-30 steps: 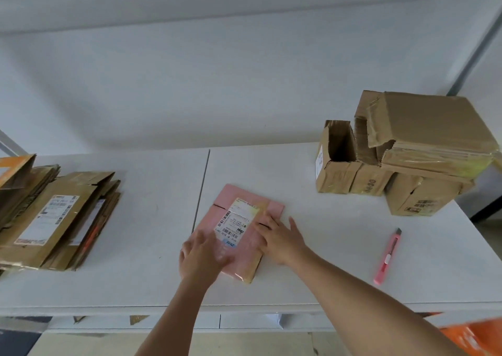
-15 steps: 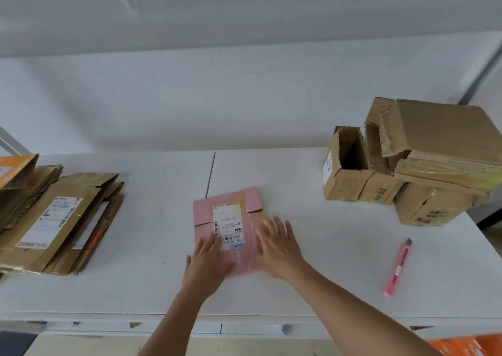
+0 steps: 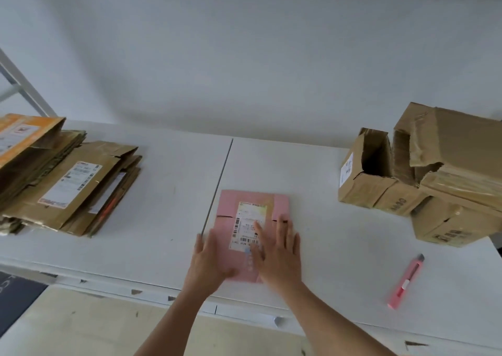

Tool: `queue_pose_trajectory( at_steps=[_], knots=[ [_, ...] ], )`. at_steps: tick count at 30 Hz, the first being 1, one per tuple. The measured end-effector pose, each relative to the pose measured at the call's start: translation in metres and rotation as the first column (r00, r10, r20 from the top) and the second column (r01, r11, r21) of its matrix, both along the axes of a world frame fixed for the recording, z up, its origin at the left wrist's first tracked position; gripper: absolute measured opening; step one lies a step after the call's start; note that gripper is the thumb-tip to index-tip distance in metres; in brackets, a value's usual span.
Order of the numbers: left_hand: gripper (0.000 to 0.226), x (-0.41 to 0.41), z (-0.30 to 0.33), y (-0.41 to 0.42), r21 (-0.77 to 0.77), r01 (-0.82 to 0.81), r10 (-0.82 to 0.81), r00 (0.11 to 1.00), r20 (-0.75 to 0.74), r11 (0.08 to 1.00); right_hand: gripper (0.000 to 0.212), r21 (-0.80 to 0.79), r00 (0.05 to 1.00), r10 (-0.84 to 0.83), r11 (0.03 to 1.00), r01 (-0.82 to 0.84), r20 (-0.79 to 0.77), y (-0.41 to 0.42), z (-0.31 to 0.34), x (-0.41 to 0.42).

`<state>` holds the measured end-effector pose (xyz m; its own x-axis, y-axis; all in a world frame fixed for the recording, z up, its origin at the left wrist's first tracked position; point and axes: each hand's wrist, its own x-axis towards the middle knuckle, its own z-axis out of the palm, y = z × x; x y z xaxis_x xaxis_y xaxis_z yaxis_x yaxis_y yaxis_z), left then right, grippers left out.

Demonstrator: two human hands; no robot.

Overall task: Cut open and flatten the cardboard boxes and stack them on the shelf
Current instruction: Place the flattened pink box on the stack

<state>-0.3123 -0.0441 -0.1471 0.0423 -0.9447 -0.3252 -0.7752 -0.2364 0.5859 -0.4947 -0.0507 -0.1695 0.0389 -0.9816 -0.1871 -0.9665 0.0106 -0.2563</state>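
Observation:
A flattened pink box [image 3: 229, 206] with a white shipping label lies on the white shelf surface [image 3: 326, 247], near its front edge. My left hand [image 3: 207, 263] rests flat on its near left part, fingers straight. My right hand [image 3: 279, 249] presses flat on its right half, fingers spread over the label's corner. A stack of flattened brown boxes [image 3: 68, 190] lies at the left. Several unflattened brown boxes [image 3: 434, 176] are piled at the right. A pink utility knife [image 3: 406, 282] lies on the surface to the right of my hands.
An orange-topped flattened box [image 3: 24, 135] lies on the far left pile. A white wall stands behind the shelf, and a grey diagonal brace [image 3: 24, 84] is at the left. Below the front edge is the floor.
The pink box has turned from slanted to nearly square with the shelf edge. Both hands have flattened out on it and stayed on its near half.

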Motion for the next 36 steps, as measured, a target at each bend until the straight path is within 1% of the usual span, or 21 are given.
queue_pose_trajectory(
  at_steps=[2,6,7,8,9,11,12,13,16,18,20,21,23,27,29,30,31,32,34,35,36],
  knots=[
    [0.095,-0.007,0.003,0.005,0.071,-0.064,0.06,0.997,0.051,0.995,0.06,0.013,1.0,-0.028,1.0,0.028,-0.001,0.013,-0.002,0.0],
    [0.057,-0.025,0.029,0.011,0.141,-0.201,0.202,0.979,0.008,0.969,0.06,0.041,0.996,0.068,0.997,-0.07,0.053,0.016,0.002,-0.016],
    [0.048,-0.028,0.035,0.014,0.155,-0.242,0.248,0.969,-0.019,0.958,0.058,0.041,0.993,0.087,0.995,-0.091,0.086,0.016,0.003,-0.022],
    [0.04,-0.029,0.041,0.018,0.164,-0.288,0.304,0.949,-0.085,0.944,0.056,0.04,0.986,0.094,0.994,-0.1,0.135,0.016,0.004,-0.026],
    [0.036,-0.028,0.047,0.023,0.178,-0.334,0.366,0.91,-0.195,0.925,0.053,0.039,0.975,0.088,0.994,-0.098,0.202,0.016,0.007,-0.029],
    [0.036,-0.026,0.062,0.033,0.243,-0.396,0.464,0.772,-0.434,0.886,0.048,0.017,0.931,0.066,0.997,-0.077,0.36,0.014,0.017,-0.026],
    [0.038,-0.022,0.07,0.036,0.253,-0.429,0.497,0.707,-0.503,0.867,0.047,-0.014,0.904,0.064,0.998,-0.064,0.423,0.014,0.023,-0.02],
    [0.04,-0.018,0.078,0.036,0.239,-0.468,0.517,0.664,-0.541,0.851,0.046,-0.063,0.884,0.076,0.997,-0.053,0.462,0.013,0.031,-0.012],
    [0.039,0.009,0.103,0.037,0.185,-0.558,0.542,0.585,-0.603,0.809,0.046,-0.224,0.823,0.116,0.974,0.014,0.556,0.009,0.059,0.019],
    [0.037,0.038,0.115,0.039,0.175,-0.583,0.536,0.534,-0.653,0.794,0.046,-0.267,0.706,0.14,0.961,0.072,0.694,0.007,0.08,0.045],
    [0.032,0.07,0.125,0.042,0.173,-0.598,0.527,0.487,-0.697,0.782,0.048,-0.239,0.603,0.157,0.969,0.057,0.782,0.003,0.096,0.07],
    [0.03,0.087,0.128,0.042,0.173,-0.607,0.523,0.464,-0.715,0.776,0.049,-0.201,0.59,0.136,0.979,0.046,0.796,0.001,0.103,0.083],
    [0.027,0.119,0.133,0.039,0.171,-0.637,0.527,0.424,-0.736,0.751,0.051,-0.154,0.598,0.094,0.987,0.05,0.796,-0.007,0.112,0.113],
    [0.028,0.185,0.134,0.022,0.144,-0.735,0.57,0.37,-0.734,0.663,0.047,-0.19,0.642,0.079,0.976,0.106,0.763,-0.031,0.129,0.187],
    [0.03,0.224,0.131,0.008,0.071,-0.792,0.59,0.389,-0.708,0.606,0.046,-0.223,0.65,0.09,0.967,0.125,0.755,-0.045,0.133,0.23],
    [0.029,0.243,0.13,0.001,0.009,-0.807,0.595,0.428,-0.68,0.591,0.045,-0.247,0.646,0.105,0.96,0.132,0.756,-0.051,0.133,0.253],
    [0.028,0.262,0.13,-0.007,-0.062,-0.801,0.594,0.491,-0.637,0.596,0.044,-0.269,0.647,0.112,0.952,0.148,0.754,-0.058,0.133,0.276],
    [0.03,0.282,0.13,-0.016,-0.131,-0.769,0.587,0.575,-0.57,0.626,0.043,-0.28,0.647,0.102,0.943,0.178,0.756,-0.064,0.133,0.298],
    [0.035,0.319,0.128,-0.032,-0.242,-0.632,0.536,0.763,-0.362,0.736,0.041,-0.272,0.636,0.062,0.932,0.239,0.769,-0.076,0.131,0.341],
    [0.035,0.336,0.126,-0.04,-0.28,-0.537,0.477,0.84,-0.258,0.796,0.039,-0.26,0.635,0.035,0.929,0.265,0.772,-0.082,0.13,0.36],
    [0.033,0.351,0.124,-0.048,-0.298,-0.446,0.409,0.895,-0.179,0.844,0.037,-0.248,0.64,0.006,0.925,0.289,0.769,-0.088,0.128,0.377]
  ],
)
